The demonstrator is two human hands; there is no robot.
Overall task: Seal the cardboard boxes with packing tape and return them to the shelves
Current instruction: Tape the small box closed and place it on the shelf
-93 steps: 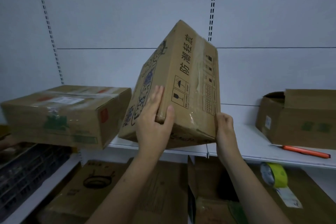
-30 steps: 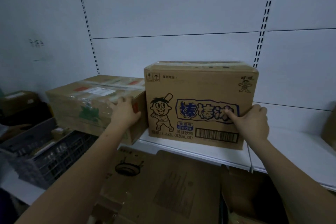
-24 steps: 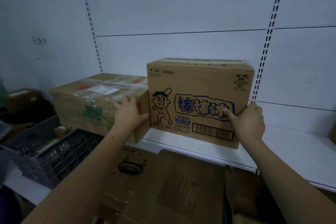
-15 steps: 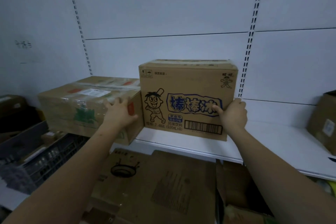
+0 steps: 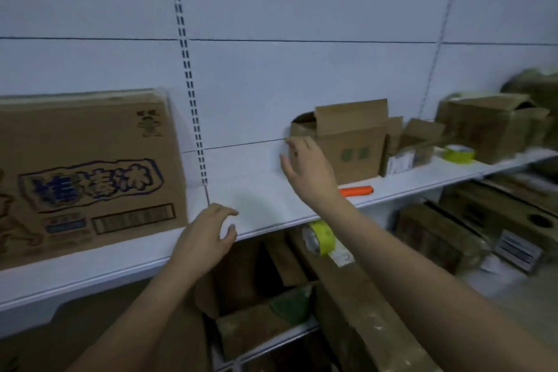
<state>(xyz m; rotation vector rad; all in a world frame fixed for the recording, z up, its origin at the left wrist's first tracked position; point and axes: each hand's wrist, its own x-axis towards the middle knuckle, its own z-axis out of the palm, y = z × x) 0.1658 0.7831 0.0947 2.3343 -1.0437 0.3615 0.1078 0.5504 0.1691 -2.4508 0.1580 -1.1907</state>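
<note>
Both my hands free above the shelf (image 5: 265, 205).

My right hand (image 5: 308, 170), fingers spread loosely, reaches beside the open box (image 5: 350, 145); my left hand (image 5: 205, 238) hovers with fingers relaxed, holding nothing, near the sealed box (image 5: 87, 169) standing at left.

sealed box (image 5: 87, 166) upright on shelf (image 5: 259, 205) | left hand (image 5: 208, 238) empty at shelf edge | right hand (image 5: 308, 169) spread near open box (image 5: 350, 145)
</note>
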